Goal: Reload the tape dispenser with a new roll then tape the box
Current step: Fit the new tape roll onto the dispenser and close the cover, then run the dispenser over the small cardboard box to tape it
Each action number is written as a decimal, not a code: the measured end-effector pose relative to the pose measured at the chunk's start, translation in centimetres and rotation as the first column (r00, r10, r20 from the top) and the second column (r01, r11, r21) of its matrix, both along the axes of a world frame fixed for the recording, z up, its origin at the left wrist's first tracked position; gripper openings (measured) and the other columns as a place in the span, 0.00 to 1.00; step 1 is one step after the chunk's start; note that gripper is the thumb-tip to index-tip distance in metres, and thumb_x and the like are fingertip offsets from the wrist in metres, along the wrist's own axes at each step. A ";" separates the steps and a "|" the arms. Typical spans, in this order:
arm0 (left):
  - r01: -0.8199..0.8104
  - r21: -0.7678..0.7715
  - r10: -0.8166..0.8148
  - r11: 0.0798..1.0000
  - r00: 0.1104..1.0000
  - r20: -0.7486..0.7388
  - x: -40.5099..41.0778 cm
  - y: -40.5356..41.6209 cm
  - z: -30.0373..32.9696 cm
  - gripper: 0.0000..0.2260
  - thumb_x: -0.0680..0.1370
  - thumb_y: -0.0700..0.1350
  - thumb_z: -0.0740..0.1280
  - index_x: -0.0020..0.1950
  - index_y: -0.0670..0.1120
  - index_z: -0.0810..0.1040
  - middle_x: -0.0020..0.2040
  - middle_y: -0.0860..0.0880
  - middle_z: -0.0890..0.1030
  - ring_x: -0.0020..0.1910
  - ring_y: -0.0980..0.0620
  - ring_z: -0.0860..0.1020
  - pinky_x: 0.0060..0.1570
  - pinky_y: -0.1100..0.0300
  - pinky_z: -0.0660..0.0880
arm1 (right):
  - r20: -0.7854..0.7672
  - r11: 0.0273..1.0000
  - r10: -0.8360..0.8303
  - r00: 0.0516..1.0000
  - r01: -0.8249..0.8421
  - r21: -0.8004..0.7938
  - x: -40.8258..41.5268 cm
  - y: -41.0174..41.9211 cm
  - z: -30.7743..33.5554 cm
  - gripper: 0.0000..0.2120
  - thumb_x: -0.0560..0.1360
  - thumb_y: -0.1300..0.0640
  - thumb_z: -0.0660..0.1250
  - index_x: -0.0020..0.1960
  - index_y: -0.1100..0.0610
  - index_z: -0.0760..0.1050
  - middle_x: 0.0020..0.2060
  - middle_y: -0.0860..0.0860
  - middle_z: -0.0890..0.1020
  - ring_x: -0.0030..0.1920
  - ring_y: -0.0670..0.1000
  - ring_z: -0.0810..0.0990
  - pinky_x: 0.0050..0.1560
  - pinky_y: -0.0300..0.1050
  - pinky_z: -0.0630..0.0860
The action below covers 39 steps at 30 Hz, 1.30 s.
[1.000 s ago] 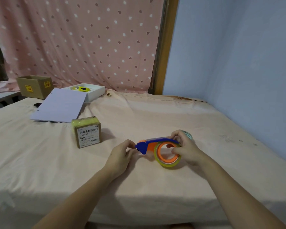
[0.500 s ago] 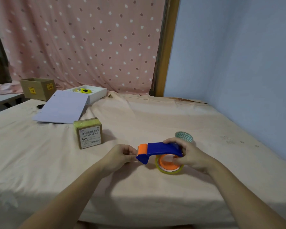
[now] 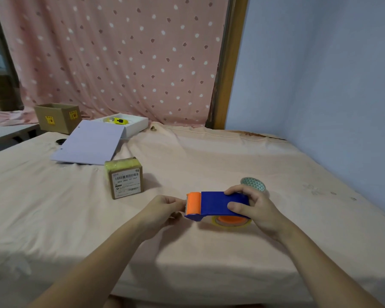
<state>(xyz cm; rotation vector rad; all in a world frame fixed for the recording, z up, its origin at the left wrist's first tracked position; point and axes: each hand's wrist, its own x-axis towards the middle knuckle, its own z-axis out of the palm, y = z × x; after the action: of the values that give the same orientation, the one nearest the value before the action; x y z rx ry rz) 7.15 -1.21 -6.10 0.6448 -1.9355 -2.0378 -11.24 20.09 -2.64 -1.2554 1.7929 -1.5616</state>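
Note:
A blue tape dispenser with an orange roller at its left end lies top up in front of me. A yellowish clear tape roll on an orange hub shows under its body. My right hand grips the dispenser's right end. My left hand pinches at the dispenser's orange front end; what its fingertips hold is too small to tell. A small brown cardboard box with a white barcode label stands to the left, apart from both hands. A teal patterned tape roll lies just behind my right hand.
The peach sheet covers the work surface, with a blue wall close on the right. At the back left are a white open box holding a yellow item, its lid leaning flat, a black disc and a brown carton.
The dispenser has been rolled from its side, with the roll's face showing, to top up, so the roll is mostly hidden underneath. Both hands stayed at its two ends.

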 end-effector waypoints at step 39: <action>-0.614 0.141 0.629 0.777 0.763 -0.148 10.4 -15.1 8.7 0.14 0.74 0.32 0.73 0.47 0.44 0.70 0.32 0.45 0.79 0.34 0.48 0.80 0.35 0.59 0.77 | -0.533 0.929 0.236 0.812 -0.027 0.370 3.9 -22.3 17.4 0.21 0.69 0.36 0.77 0.37 0.55 0.81 0.29 0.48 0.77 0.30 0.46 0.74 0.36 0.43 0.67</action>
<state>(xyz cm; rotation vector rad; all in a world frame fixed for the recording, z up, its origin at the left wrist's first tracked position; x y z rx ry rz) 17.57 -16.31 2.61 0.9294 -1.2852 -1.6734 -7.37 -2.24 14.78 -1.7404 2.1487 -0.7655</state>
